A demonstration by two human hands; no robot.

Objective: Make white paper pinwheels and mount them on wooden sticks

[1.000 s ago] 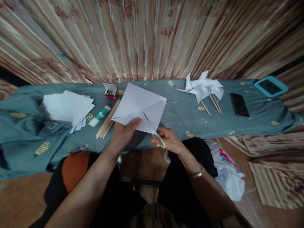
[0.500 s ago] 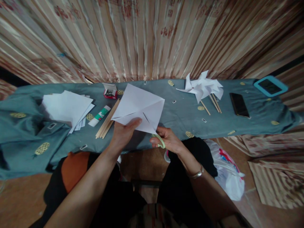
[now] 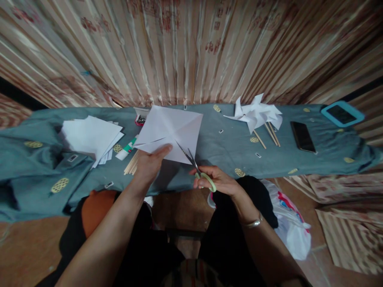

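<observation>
My left hand (image 3: pixel 151 163) grips a white square sheet of paper (image 3: pixel 179 123) by its near left edge, thumb on top. Slits run in from two of the sheet's corners toward its creased middle. Light green-handled scissors (image 3: pixel 206 179) are in my right hand (image 3: pixel 217 179), fingers through the loops. Their parted blades lie at the slit near the sheet's near right corner. Partly under the sheet are wooden sticks (image 3: pixel 131 164) and a small box of metal pins (image 3: pixel 140 119). A green and white glue tube (image 3: pixel 127 148) rests just left of the sticks.
A stack of white paper (image 3: pixel 89 137) lies on the left of the cloth-covered table (image 3: pixel 221 151). Paper pinwheels (image 3: pixel 254 113) on sticks lie to the right, then a black phone (image 3: pixel 303 136) and a blue-framed tablet (image 3: pixel 342 113). Behind hangs a striped curtain (image 3: pixel 191 52).
The scissors have drawn back from the sheet, and their blades now show, parted. The sheet has shifted slightly left, covering more of the pin box and sticks.
</observation>
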